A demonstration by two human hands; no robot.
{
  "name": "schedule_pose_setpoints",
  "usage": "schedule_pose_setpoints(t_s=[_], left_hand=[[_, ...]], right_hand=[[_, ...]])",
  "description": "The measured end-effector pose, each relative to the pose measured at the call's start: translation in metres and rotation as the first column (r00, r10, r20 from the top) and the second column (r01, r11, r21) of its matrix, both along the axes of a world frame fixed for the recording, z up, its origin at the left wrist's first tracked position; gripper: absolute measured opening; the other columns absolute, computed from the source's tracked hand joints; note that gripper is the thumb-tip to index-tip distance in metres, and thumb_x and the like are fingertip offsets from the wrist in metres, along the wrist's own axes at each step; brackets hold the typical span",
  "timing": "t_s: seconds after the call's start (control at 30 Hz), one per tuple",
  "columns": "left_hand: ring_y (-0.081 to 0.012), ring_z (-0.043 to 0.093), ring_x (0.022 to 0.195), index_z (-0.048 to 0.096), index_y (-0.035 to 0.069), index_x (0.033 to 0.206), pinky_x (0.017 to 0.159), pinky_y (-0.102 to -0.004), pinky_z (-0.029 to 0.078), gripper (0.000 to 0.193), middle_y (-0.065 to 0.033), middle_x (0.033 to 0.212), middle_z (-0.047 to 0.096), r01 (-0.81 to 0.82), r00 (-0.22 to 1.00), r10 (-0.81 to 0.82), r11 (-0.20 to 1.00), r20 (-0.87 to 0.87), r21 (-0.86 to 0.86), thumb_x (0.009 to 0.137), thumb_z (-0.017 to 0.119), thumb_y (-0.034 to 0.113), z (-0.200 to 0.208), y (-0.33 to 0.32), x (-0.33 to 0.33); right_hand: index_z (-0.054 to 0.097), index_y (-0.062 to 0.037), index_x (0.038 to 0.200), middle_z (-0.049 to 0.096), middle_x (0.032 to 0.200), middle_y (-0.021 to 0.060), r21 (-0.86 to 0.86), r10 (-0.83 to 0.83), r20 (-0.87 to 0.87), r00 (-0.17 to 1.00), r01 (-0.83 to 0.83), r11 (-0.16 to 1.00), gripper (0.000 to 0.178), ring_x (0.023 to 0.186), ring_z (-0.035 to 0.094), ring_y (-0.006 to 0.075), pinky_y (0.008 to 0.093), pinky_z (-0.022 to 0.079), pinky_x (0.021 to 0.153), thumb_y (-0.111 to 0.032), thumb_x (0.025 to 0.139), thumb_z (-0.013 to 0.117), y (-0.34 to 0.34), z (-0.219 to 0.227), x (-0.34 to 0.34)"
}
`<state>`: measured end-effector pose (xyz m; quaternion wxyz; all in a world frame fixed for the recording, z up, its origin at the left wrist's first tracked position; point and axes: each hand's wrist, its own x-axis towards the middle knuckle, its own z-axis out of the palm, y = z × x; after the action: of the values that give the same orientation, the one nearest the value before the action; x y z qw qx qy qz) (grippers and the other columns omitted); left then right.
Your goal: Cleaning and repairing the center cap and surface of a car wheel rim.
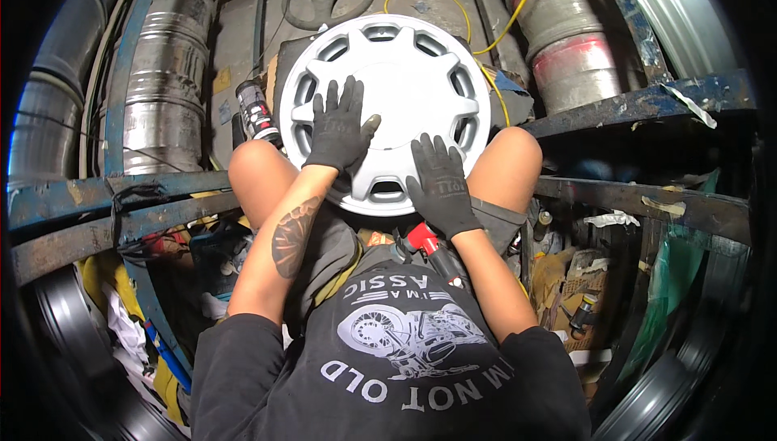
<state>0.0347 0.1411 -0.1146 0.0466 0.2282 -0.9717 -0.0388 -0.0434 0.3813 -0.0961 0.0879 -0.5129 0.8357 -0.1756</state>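
Observation:
A silver-white wheel rim (401,89) lies face up between my knees, with a ring of slots near its edge. My left hand (338,127), in a dark work glove, rests on the left part of its face with the fingers stretched and the thumb apart. On the lower right of the face lies my right hand (443,186), gloved the same way, fingers extended. Neither hand grips anything. Close to my right wrist, a red and black hand tool (430,248) sits by my lap. Whatever supports the rim is mostly hidden under it.
Stacked metal wheels stand at the left (166,77) and right (571,65) behind blue steel rails (647,105). A dark can (256,111) is beside my left knee. Beyond the rim are a steering-wheel-shaped handle (330,4) and a yellow hose (518,16). Clutter fills the lower shelves.

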Motion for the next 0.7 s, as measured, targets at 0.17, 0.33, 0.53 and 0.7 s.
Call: schedule_pose_setpoints(t_s=[0.17, 0.33, 0.53, 0.7], left_hand=[[-0.0467, 0.027, 0.149, 0.031, 0.002, 0.158, 0.118, -0.0643, 0.02, 0.077, -0.0207, 0.164, 0.031, 0.0, 1.0, -0.001, 1.0, 0.015, 0.023, 0.099, 0.053, 0.046, 0.004, 0.041, 0.021], [-0.0476, 0.029, 0.147, 0.032, 0.002, 0.158, 0.118, -0.0626, 0.021, 0.076, -0.0207, 0.164, 0.031, 0.042, 0.998, -0.045, 0.997, 0.045, 0.066, 0.098, 0.056, 0.042, 0.016, 0.085, 0.059], [-0.0444, 0.034, 0.145, 0.036, 0.007, 0.157, 0.117, -0.0614, 0.021, 0.072, -0.0159, 0.162, 0.037, 0.061, 0.997, -0.065, 0.995, 0.037, 0.083, 0.097, 0.057, 0.041, 0.023, 0.065, 0.058], [-0.0421, 0.029, 0.15, 0.035, 0.009, 0.158, 0.119, -0.0607, 0.019, 0.071, -0.01, 0.165, 0.033, -0.107, 0.993, 0.103, 0.989, 0.049, 0.098, 0.099, 0.054, 0.043, 0.018, 0.018, 0.024]], right_hand=[[0.038, -0.0045, 0.155, 0.038, 0.16, 0.0203, -0.039, -0.028, -0.05, 0.998, 0.026, 0.999, 0.067, 0.148, 0.035, 0.0378, 0.0551, 0.023, 0.121, -0.031, 0.096, 0.058, -0.005, -0.005, -0.006], [0.042, -0.0052, 0.152, 0.044, 0.155, 0.0203, -0.133, 0.056, -0.133, 0.989, -0.074, 0.988, 0.064, 0.143, 0.042, 0.038, 0.0526, 0.029, 0.119, -0.027, 0.095, 0.06, -0.053, -0.005, -0.046], [0.042, -0.0013, 0.151, 0.044, 0.154, 0.0234, -0.153, 0.069, -0.145, 0.987, -0.092, 0.984, 0.064, 0.144, 0.041, 0.0402, 0.0529, 0.028, 0.121, -0.028, 0.095, 0.059, -0.069, -0.013, -0.054], [0.047, 0.0023, 0.146, 0.047, 0.15, 0.0258, -0.113, 0.181, -0.027, 0.983, -0.183, 0.977, 0.062, 0.14, 0.045, 0.0432, 0.0548, 0.031, 0.118, -0.025, 0.093, 0.062, -0.033, 0.011, -0.013]])
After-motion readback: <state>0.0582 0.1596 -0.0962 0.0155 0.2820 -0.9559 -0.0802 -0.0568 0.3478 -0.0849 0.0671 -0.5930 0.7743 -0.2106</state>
